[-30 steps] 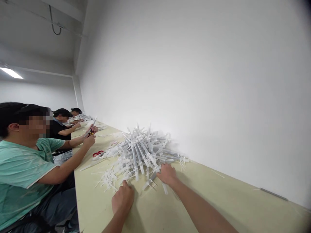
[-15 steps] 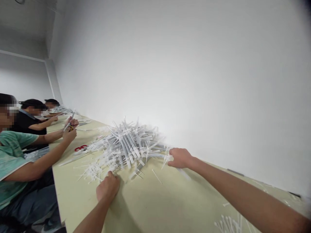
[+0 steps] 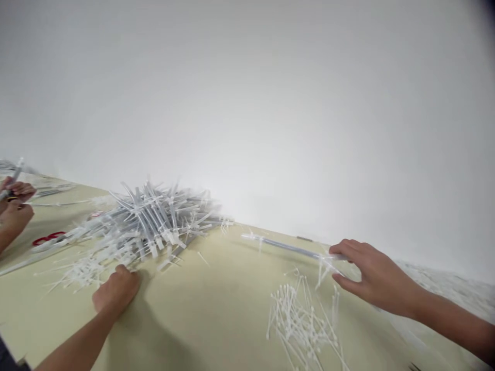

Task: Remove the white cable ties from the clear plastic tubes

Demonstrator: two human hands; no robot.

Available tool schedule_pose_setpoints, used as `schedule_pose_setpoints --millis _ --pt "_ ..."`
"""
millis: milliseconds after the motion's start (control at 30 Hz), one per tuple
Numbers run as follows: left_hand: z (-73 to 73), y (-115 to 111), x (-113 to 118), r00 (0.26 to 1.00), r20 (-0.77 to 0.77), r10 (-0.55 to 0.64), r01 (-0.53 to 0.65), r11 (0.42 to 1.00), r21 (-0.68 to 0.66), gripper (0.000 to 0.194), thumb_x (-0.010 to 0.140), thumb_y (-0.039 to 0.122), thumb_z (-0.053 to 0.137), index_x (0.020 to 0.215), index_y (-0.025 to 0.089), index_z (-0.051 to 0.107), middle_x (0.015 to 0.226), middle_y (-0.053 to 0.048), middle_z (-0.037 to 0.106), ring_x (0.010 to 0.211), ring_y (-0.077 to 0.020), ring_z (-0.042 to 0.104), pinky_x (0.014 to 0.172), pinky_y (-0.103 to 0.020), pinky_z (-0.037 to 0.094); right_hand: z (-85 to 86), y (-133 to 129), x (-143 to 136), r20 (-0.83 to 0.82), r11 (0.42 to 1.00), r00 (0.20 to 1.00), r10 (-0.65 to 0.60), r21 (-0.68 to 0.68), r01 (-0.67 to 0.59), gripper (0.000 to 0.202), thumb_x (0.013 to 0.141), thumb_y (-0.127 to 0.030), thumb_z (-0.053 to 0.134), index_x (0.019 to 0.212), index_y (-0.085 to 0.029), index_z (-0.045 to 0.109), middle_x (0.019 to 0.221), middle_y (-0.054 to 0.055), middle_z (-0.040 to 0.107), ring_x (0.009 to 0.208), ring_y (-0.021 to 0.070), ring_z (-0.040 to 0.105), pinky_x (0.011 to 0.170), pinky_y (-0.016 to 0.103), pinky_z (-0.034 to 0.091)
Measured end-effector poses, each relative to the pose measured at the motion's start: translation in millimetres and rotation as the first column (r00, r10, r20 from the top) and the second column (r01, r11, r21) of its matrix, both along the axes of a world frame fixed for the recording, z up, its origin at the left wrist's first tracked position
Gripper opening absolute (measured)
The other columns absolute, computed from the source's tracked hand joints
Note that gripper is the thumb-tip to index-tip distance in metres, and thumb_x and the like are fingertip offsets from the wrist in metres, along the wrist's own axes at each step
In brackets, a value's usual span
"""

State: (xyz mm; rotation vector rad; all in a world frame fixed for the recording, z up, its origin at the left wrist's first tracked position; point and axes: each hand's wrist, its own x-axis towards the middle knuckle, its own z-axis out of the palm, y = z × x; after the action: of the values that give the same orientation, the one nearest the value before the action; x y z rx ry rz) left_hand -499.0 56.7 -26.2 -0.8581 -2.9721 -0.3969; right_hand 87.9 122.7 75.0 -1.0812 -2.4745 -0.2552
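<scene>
The right hand (image 3: 335, 264) is open at the right end of a tube (image 3: 290, 248), thumb and fingers parted, with no clench around it. The tube's end lies between the thumb and the fingers, close under the index finger; whether a fingertip touches it cannot be told. From there the tube stretches leftward, away from the palm, low over the table (image 3: 216, 314) near the wall (image 3: 270, 129), with white ties sticking out near both its ends. The left hand (image 3: 116, 288) is curled closed on the table, just beside the near edge of the pile (image 3: 154, 216) of similar tubes and well apart from the single tube; whether its fingers pinch anything is hidden. Left of this hand are scattered ties (image 3: 83, 273), and beyond them red handles (image 3: 48, 238) beside the pile. One loose tie (image 3: 203, 258) lies between the pile and the single tube. A heap of white ties (image 3: 303, 324) lies on the table below the tube, to the left of the right forearm. A short grey rod (image 3: 304, 238) lies near the wall, behind the tube. At the far left, a co-worker's hands (image 3: 15, 206) hold another tube (image 3: 16, 174).
</scene>
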Motion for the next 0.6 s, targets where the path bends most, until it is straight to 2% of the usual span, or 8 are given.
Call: schedule_pose_setpoints --millis 167,233,300,367,400,467,500,600 --pt "12.8 -5 70 0.98 -0.017 -0.198 0.198 0.962 0.189 0.034 0.088 0.035 0.025 0.109 0.018 0.045 0.127 -0.015 0.048 0.1 -0.0332 0.055 0.082 -0.045 0.04 -20.8 -31 42 -0.083 0.999 0.997 -0.009 -0.048 0.005 0.031 0.082 -0.041 0.054 0.109 -0.026 0.051 0.103 0.008 0.06 0.091 0.0236 0.058 0.075 0.038 0.049" --pt "18.2 -6 109 0.954 0.035 -0.298 0.277 0.92 0.278 0.036 0.088 0.04 0.027 0.111 0.019 0.046 0.115 -0.013 0.056 0.097 -0.0299 0.056 0.08 -0.041 0.042 -34.2 -38 43 -0.117 0.993 0.993 0.013 -0.117 -0.027 0.03 0.084 -0.038 0.052 0.111 -0.026 0.049 0.105 0.007 0.059 0.094 0.0222 0.057 0.077 0.036 0.05" --pt "29.2 -12 149 0.874 0.113 -0.474 0.409 0.84 0.356 0.036 0.088 0.043 0.03 0.106 0.02 0.051 0.102 -0.006 0.062 0.09 -0.0218 0.058 0.078 -0.032 0.044 -46.4 -42 39 -0.124 0.983 0.991 0.05 -0.171 -0.071 0.029 0.084 -0.036 0.052 0.111 -0.026 0.048 0.105 0.007 0.059 0.095 0.0213 0.057 0.078 0.036 0.05" --pt "46.2 -23 187 0.757 0.18 -0.628 0.514 0.743 0.429 0.042 0.089 0.05 0.028 0.103 0.023 0.056 0.098 -0.002 0.063 0.086 -0.0171 0.059 0.07 -0.025 0.046 -55.7 -44 32 -0.124 0.977 0.988 0.091 -0.181 -0.113 0.029 0.083 -0.035 0.054 0.11 -0.027 0.049 0.105 0.006 0.059 0.096 0.0215 0.057 0.08 0.036 0.05" --pt "55.6 -31 205 0.659 0.222 -0.719 0.568 0.669 0.479 0.045 0.09 0.051 0.024 0.105 0.024 0.057 0.099 -0.002 0.064 0.085 -0.0157 0.059 0.067 -0.023 0.047 -59.0 -45 28 -0.123 0.975 0.986 0.115 -0.175 -0.136 0.029 0.082 -0.034 0.055 0.11 -0.027 0.049 0.105 0.006 0.059 0.096 0.0219 0.057 0.08 0.036 0.049" --pt "71.9 -48 235 0.261 0.352 -0.899 0.608 0.436 0.664 0.047 0.089 0.051 0.03 0.108 0.019 0.058 0.106 -0.008 0.061 0.091 -0.019 0.057 0.068 -0.026 0.047 -63.6 -47 23 -0.115 0.972 0.98 0.165 -0.151 -0.181 0.03 0.081 -0.033 0.056 0.11 -0.027 0.05 0.106 0.006 0.06 0.098 0.0228 0.056 0.081 0.038 0.049" --pt "77.0 -55 247 0.17 0.385 -0.907 0.624 0.402 0.67 0.042 0.085 0.05 0.043 0.107 0.018 0.059 0.105 -0.009 0.06 0.089 -0.0189 0.056 0.067 -0.026 0.047 -65.1 -47 21 -0.109 0.969 0.976 0.189 -0.137 -0.204 0.03 0.081 -0.032 0.056 0.11 -0.027 0.051 0.106 0.006 0.06 0.098 0.0232 0.056 0.081 0.038 0.049" --pt "75.5 -71 272 0.12 0.427 -0.896 0.623 0.403 0.67 0.036 0.077 0.045 0.059 0.1 0.017 0.061 0.08 -0.003 0.061 0.071 -0.0147 0.056 0.062 -0.026 0.046 -67.4 -47 24 -0.088 0.962 0.965 0.246 -0.1 -0.254 0.029 0.081 -0.032 0.056 0.109 -0.027 0.053 0.105 0.007 0.061 0.097 0.024 0.057 0.081 0.04 0.048"
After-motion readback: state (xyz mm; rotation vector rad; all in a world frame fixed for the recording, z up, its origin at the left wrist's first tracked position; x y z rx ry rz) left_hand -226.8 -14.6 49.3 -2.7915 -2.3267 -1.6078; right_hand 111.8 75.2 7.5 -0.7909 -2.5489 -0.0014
